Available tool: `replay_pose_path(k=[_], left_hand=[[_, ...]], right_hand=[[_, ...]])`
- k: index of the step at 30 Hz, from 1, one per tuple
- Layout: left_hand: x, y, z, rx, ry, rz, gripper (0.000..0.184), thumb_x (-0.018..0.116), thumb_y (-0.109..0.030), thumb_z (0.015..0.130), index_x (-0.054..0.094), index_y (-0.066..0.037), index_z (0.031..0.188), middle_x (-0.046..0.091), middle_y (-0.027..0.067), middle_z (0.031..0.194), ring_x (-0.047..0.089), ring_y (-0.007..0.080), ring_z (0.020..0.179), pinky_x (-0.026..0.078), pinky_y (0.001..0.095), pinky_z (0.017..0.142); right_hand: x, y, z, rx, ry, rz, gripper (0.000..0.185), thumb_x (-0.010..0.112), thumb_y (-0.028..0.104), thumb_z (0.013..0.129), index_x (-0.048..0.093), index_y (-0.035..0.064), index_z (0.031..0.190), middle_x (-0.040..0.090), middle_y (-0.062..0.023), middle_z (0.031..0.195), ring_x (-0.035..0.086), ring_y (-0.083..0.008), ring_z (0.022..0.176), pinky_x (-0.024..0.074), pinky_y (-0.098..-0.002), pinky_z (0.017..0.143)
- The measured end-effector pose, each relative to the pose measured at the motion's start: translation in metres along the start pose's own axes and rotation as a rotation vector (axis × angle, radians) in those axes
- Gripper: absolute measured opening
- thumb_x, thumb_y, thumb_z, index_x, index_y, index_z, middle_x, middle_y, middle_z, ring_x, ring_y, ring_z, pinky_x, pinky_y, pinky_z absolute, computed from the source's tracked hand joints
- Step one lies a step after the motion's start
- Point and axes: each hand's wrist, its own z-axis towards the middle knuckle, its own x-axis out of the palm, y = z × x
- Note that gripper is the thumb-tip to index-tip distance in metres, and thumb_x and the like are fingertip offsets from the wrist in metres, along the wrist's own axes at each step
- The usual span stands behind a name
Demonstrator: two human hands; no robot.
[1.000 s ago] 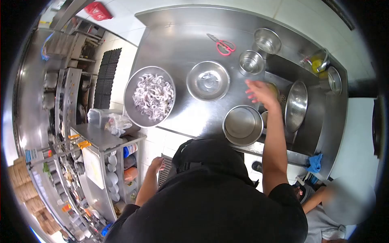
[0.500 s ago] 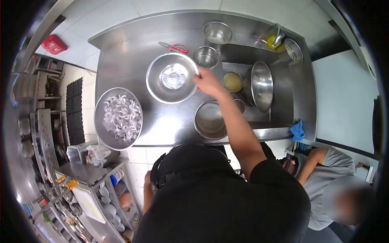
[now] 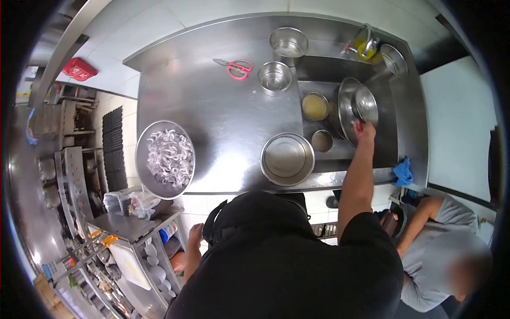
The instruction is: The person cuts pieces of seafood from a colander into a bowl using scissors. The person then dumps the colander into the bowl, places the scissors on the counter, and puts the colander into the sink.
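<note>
My right hand is closed on the rim of a metal bowl, which is tilted over a larger metal bowl in the sink. Down by my left side, away from the counter, is my left hand; its fingers are too small and turned away to read. On the counter's left end sits a wide bowl of pale squid pieces. A deep steel pot stands near the front edge. Beside the large bowl, a container of yellowish liquid and a smaller round container are in the sink.
Red-handled scissors lie on the steel counter. Two pots stand toward the back. A blue cloth hangs at the sink's front right corner. Another person is at the lower right; a shelf cart stands lower left.
My right hand has carried the metal bowl from the middle of the counter rightward to the sink. The bowl is now tilted there. The camera view has also shifted.
</note>
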Motion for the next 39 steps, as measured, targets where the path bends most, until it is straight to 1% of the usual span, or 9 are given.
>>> replay_pose_path(k=[4,10,13,16,21,25,29,35,39], left_hand=[[-0.015,-0.051,-0.017,0.152,-0.111,0.172,0.050,0.065,-0.036,0.101,0.056,-0.007,0.141,0.066,0.0110,0.124,0.068,0.0253,0.103,0.057,0.0405,0.077],[-0.008,-0.080,-0.062,0.538,-0.801,0.503,0.055,0.071,-0.027,0.095,0.057,0.000,0.141,0.065,0.0232,0.132,0.067,0.0362,0.110,0.056,0.0438,0.093],[0.003,-0.139,-0.094,0.658,-1.002,0.370,0.051,0.070,-0.023,0.097,0.056,0.003,0.139,0.059,0.0255,0.137,0.058,0.0401,0.124,0.047,0.0463,0.107],[0.011,-0.214,-0.111,0.822,-1.076,0.443,0.046,0.064,-0.026,0.103,0.057,0.002,0.138,0.058,0.0248,0.139,0.052,0.0434,0.132,0.041,0.0490,0.114],[0.002,-0.296,-0.067,0.903,-0.842,0.625,0.063,0.067,-0.037,0.100,0.048,-0.006,0.151,0.044,0.0246,0.158,0.046,0.0424,0.143,0.040,0.0494,0.117],[0.006,-0.333,-0.039,0.768,-0.914,0.814,0.078,0.072,-0.047,0.094,0.042,-0.014,0.158,0.039,0.0248,0.162,0.038,0.0437,0.151,0.035,0.0545,0.121],[-0.002,-0.332,-0.040,0.447,-0.717,0.934,0.081,0.066,-0.060,0.092,0.042,-0.020,0.158,0.032,0.0185,0.169,0.033,0.0365,0.155,0.022,0.0629,0.125],[0.001,-0.300,-0.042,0.459,-0.610,1.071,0.065,0.070,-0.054,0.086,0.065,-0.017,0.139,0.040,0.0183,0.163,0.034,0.0364,0.154,0.018,0.0726,0.122],[0.006,-0.314,-0.038,0.523,-0.539,1.052,0.057,0.071,-0.049,0.086,0.068,-0.017,0.133,0.048,0.0179,0.154,0.041,0.0376,0.149,0.016,0.0732,0.122]], right_hand=[[-0.011,-0.025,0.076,0.130,-0.221,-0.113,0.020,0.062,0.024,0.103,0.062,0.0076,0.115,0.069,-0.0100,0.095,0.070,-0.0198,0.080,0.0604,-0.0402,0.070],[-0.023,-0.046,0.136,0.176,-0.149,-0.292,0.010,0.065,0.018,0.099,0.065,0.0087,0.103,0.069,-0.0072,0.087,0.069,-0.0205,0.080,0.0589,-0.0378,0.067],[-0.037,-0.054,0.152,0.184,-0.053,-0.322,0.005,0.067,0.015,0.097,0.066,0.0092,0.098,0.069,-0.0058,0.083,0.069,-0.0209,0.080,0.0581,-0.0366,0.066],[-0.067,-0.061,0.167,0.151,0.079,-0.280,0.014,0.061,0.019,0.101,0.066,0.0051,0.098,0.069,-0.0085,0.088,0.067,-0.0200,0.075,0.0573,-0.0332,0.062],[-0.043,-0.043,0.170,0.115,0.075,-0.037,0.014,0.063,0.018,0.099,0.064,0.0043,0.095,0.068,-0.0056,0.081,0.066,-0.0170,0.069,0.0581,-0.0325,0.065],[-0.017,-0.004,0.108,0.000,0.240,0.043,0.016,0.063,0.021,0.101,0.065,0.0051,0.102,0.069,-0.0047,0.085,0.067,-0.0158,0.075,0.0571,-0.0310,0.070],[0.018,0.012,0.024,-0.063,0.380,0.017,0.023,0.066,0.028,0.100,0.066,0.0082,0.113,0.070,-0.0045,0.103,0.066,-0.0183,0.092,0.0565,-0.0339,0.078],[0.109,-0.033,-0.244,-0.402,0.546,-0.384,0.027,0.068,0.028,0.100,0.067,0.0113,0.121,0.072,-0.0026,0.101,0.065,-0.0137,0.083,0.0518,-0.0274,0.071],[0.179,-0.124,-0.386,-0.367,0.877,-0.690,0.026,0.068,0.022,0.101,0.068,0.0079,0.123,0.071,-0.0038,0.102,0.067,-0.0137,0.088,0.0544,-0.0308,0.070]])
